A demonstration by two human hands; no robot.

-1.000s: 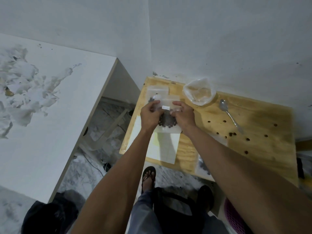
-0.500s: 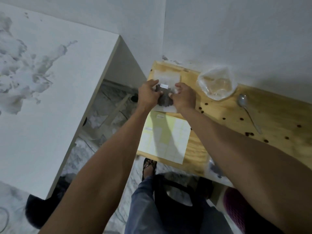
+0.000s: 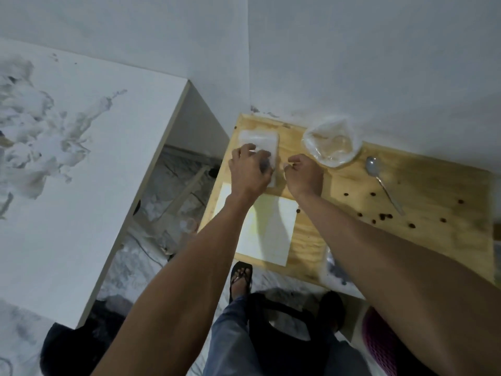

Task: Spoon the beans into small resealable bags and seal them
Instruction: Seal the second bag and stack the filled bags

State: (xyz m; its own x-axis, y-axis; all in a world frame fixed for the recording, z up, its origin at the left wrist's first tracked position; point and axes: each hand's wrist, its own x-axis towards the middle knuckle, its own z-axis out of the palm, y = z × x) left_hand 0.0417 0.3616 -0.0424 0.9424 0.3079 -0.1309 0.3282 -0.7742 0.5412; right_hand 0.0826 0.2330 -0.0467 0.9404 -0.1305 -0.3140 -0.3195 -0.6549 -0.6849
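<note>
My left hand grips a small clear bag of dark beans at the far left corner of the wooden table. The bag rests on a stack of empty resealable bags. My right hand hovers just to the right of it, apart from the bag, with fingers curled and nothing in them. A metal spoon lies on the table to the right. Several loose beans are scattered near the spoon's handle.
A large crumpled clear plastic bag sits by the wall behind my right hand. A pale sheet of paper lies under my forearms. Another bag with beans lies at the table's front edge. A white cabinet stands on the left.
Both hands held the filled bag at its top before. Now my right hand has let go and drawn right, while my left hand has carried the bag back onto the bag stack.
</note>
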